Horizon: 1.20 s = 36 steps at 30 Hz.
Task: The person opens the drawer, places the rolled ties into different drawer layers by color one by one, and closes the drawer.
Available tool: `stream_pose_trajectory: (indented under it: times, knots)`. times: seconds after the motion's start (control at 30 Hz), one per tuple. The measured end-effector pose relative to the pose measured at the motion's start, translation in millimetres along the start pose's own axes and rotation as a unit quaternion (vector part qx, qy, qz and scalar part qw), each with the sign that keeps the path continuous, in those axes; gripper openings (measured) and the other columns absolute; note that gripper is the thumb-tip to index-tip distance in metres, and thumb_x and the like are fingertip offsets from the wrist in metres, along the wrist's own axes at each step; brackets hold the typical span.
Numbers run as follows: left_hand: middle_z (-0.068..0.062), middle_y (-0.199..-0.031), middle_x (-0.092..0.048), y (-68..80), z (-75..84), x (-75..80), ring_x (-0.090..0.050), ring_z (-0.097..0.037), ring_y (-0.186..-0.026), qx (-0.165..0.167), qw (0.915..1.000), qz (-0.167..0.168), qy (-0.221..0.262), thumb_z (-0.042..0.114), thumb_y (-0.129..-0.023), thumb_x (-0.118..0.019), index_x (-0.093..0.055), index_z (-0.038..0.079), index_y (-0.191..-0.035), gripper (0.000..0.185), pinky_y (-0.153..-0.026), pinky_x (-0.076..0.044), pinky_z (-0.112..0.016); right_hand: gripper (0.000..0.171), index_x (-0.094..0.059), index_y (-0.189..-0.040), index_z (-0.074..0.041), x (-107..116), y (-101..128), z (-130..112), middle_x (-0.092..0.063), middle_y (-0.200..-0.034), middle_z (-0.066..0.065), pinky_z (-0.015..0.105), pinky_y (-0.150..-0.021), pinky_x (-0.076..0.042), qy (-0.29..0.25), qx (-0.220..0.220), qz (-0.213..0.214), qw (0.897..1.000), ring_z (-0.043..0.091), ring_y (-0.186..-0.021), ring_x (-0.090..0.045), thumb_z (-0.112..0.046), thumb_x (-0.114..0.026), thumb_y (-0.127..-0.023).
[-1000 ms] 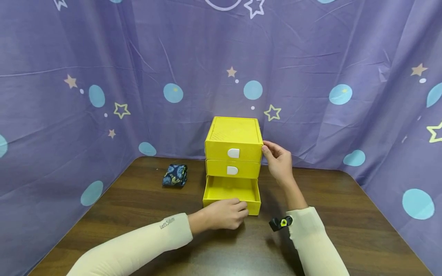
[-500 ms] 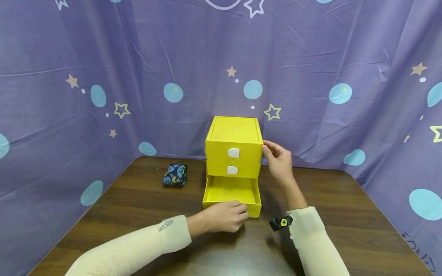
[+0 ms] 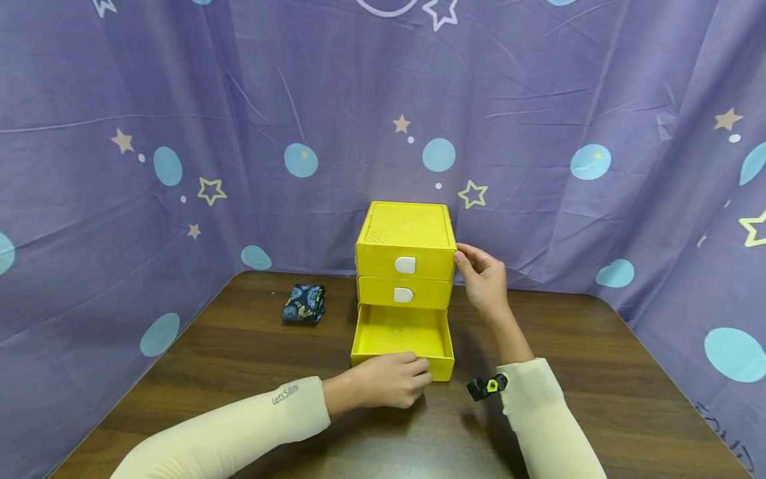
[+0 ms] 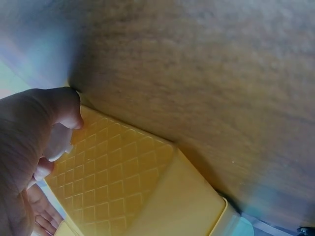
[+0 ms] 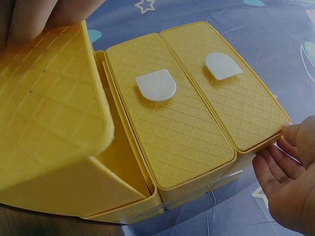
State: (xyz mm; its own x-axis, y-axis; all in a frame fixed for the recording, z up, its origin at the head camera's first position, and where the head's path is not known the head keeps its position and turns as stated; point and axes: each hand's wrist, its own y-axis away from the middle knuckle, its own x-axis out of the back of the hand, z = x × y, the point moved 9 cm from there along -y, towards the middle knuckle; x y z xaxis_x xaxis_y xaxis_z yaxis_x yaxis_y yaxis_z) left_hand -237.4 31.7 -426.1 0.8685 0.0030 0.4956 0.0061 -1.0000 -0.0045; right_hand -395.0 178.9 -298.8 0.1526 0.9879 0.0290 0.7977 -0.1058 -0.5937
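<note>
A yellow three-tier drawer unit [image 3: 409, 223] stands at the back of the table. Its bottom drawer [image 3: 401, 329] is pulled out and holds nothing visible. At that drawer's front, my left hand [image 3: 391, 380] pinches the white handle [image 4: 59, 141] between thumb and fingers, as the left wrist view shows. My right hand [image 3: 483, 279] rests against the unit's upper right corner, thumb at the front edge and fairly straight fingers along the side. The top drawer [image 5: 226, 86] and middle drawer [image 5: 170, 118] are closed, each with a white handle.
A folded dark blue patterned cloth [image 3: 303, 304] lies on the wooden table [image 3: 251, 359] left of the unit. A purple curtain [image 3: 514, 100] with stars and dots hangs behind and at both sides. A small black device [image 3: 487, 386] sits at the right wrist.
The bottom drawer has slid a little farther out towards me, with my left hand moving along on its handle. My right hand stays at the corner, and the cloth has not moved.
</note>
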Motion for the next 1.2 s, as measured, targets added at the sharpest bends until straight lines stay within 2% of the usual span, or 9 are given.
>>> stream_pose_trajectory:
  times: [0.2, 0.57, 0.7, 1.0, 1.2]
  knots:
    - [0.009, -0.093, -0.055, -0.2, 1.9, 3.2, -0.050, -0.014, -0.088, -0.001, 1.0000, 0.003, -0.002, 0.021, -0.106, -0.052, -0.073, 0.029, -0.088, 0.029, -0.072, -0.043, -0.024, 0.031, -0.071, -0.125, 0.004, 0, 1, -1, -0.072, -0.114, 0.023, 0.017, -0.085, -0.056, 0.001, 0.003, 0.001, 1.000, 0.015, -0.093, -0.068, -0.014, -0.068, -0.100]
    - [0.008, -0.097, -0.056, 2.5, 4.5, 7.4, -0.051, -0.015, -0.093, -0.013, 0.9998, -0.012, -0.001, 0.023, -0.106, -0.053, -0.074, 0.030, -0.093, 0.026, -0.073, -0.043, -0.024, 0.033, -0.069, -0.128, 0.006, 1, -1, 0, -0.071, -0.118, 0.026, 0.016, -0.085, -0.056, -0.001, -0.005, -0.004, 1.000, 0.010, -0.093, -0.068, -0.012, -0.067, -0.100]
    - [0.008, -0.097, -0.056, 2.8, 5.9, 8.7, -0.051, -0.014, -0.092, -0.013, 0.9999, -0.006, 0.002, 0.023, -0.106, -0.053, -0.074, 0.030, -0.092, 0.026, -0.073, -0.043, -0.024, 0.033, -0.068, -0.128, 0.006, 1, -1, -1, -0.070, -0.118, 0.026, 0.015, -0.084, -0.056, -0.003, -0.003, -0.008, 1.000, 0.015, -0.095, -0.068, -0.012, -0.067, -0.100]
    - [0.009, -0.093, -0.055, 4.2, 7.2, 17.8, -0.051, -0.014, -0.089, -0.010, 0.9997, 0.019, 0.008, 0.022, -0.105, -0.053, -0.074, 0.030, -0.089, 0.028, -0.072, -0.043, -0.023, 0.033, -0.070, -0.127, 0.004, 2, -1, 2, -0.072, -0.116, 0.023, 0.016, -0.085, -0.056, 0.008, -0.002, -0.007, 1.000, 0.010, -0.093, -0.068, -0.015, -0.068, -0.100]
    - [0.009, -0.092, -0.054, 4.2, 8.1, 23.5, -0.050, -0.013, -0.088, -0.007, 0.9996, 0.028, 0.006, 0.022, -0.105, -0.053, -0.074, 0.030, -0.087, 0.028, -0.071, -0.042, -0.023, 0.032, -0.070, -0.126, 0.005, 2, -2, 1, -0.072, -0.116, 0.023, 0.017, -0.085, -0.057, 0.003, 0.004, -0.006, 1.000, 0.013, -0.094, -0.069, -0.014, -0.069, -0.100]
